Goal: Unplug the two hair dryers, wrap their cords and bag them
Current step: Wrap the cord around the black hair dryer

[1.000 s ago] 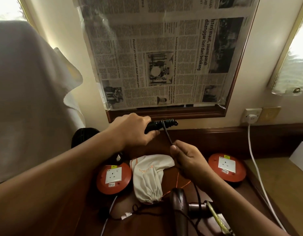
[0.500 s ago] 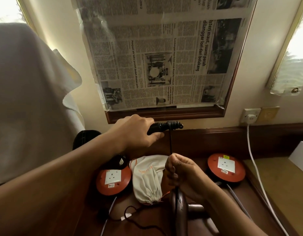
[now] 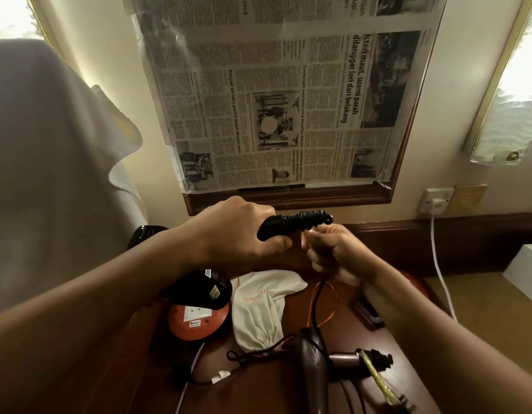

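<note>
My left hand grips the handle of a black hair dryer, held up above the wooden table; its black body hangs below my wrist. My right hand is closed on that dryer's black cord, right beside the ribbed cord end of the handle. The cord drops from my fist to the table. A second, brown hair dryer lies on the table near me. A cream drawstring bag lies flat between the two.
An orange round socket reel sits under the black dryer; another is mostly hidden behind my right arm. A white cable runs down from a wall socket. A newspaper-covered framed mirror hangs ahead. White cloth drapes at left.
My right hand has risen with the cord from above the bag up to the end of the dryer's handle. The left hand holds the handle as before.
</note>
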The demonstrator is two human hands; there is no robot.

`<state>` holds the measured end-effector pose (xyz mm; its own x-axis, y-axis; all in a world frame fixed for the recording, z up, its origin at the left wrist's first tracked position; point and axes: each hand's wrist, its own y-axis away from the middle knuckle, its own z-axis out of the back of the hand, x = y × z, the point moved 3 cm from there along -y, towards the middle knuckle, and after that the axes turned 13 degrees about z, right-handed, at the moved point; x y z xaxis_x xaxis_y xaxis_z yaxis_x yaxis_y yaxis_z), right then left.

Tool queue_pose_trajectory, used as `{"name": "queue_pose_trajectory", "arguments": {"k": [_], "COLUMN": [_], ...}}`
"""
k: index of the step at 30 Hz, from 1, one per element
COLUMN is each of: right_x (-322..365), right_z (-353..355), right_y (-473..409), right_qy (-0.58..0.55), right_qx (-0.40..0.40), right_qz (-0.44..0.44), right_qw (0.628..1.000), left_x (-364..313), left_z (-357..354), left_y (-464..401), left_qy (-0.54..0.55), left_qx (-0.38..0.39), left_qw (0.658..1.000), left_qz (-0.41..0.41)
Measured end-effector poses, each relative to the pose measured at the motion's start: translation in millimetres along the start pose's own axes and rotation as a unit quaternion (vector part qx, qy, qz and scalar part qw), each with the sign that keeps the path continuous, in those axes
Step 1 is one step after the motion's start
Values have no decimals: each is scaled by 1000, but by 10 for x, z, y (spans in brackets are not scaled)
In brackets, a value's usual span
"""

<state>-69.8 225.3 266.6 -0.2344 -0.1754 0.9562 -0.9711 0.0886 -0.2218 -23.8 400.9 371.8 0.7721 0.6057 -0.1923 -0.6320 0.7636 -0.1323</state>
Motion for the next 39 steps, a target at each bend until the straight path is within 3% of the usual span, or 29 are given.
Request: {"name": "queue_pose_trajectory", "arguments": {"k": [4,8,15,26,29,32,35,37,39], "right_x": [243,538,831,606,514,385,186,70,-14], "right_z": [53,22,-195,-417,-501,-535,-533,-557,-538], "right_y": [-164,-230,-202,42,192,301,366,382,379], "right_qy": [62,222,482,577,555,429,213,73,39], "right_qx": [-10,-1,6,39,25,-18,-29,-11,-4], "right_qz": [16,55,188,250,238,170,63,4,-37], "right_qw": [998,973,856,777,797,887,975,997,999], "left_x": [27,81,134,286,343,371,365,345,324], "left_z": [-36,-83,-298,-441,-448,-396,-345,-339,-339], "left_y": [44,27,-50,-183,-236,-288,-311,-308,-301], "left_qy": [-29,-93,-195,-184,-152,-132,-118,-123,-125], "left_qx": [5,-11,-24,4,11,-4,-9,-9,-8], "left_qw": [1000,996,980,979,982,983,985,986,986], "left_qz": [-1,7,20,84,114,130,127,115,106]}}
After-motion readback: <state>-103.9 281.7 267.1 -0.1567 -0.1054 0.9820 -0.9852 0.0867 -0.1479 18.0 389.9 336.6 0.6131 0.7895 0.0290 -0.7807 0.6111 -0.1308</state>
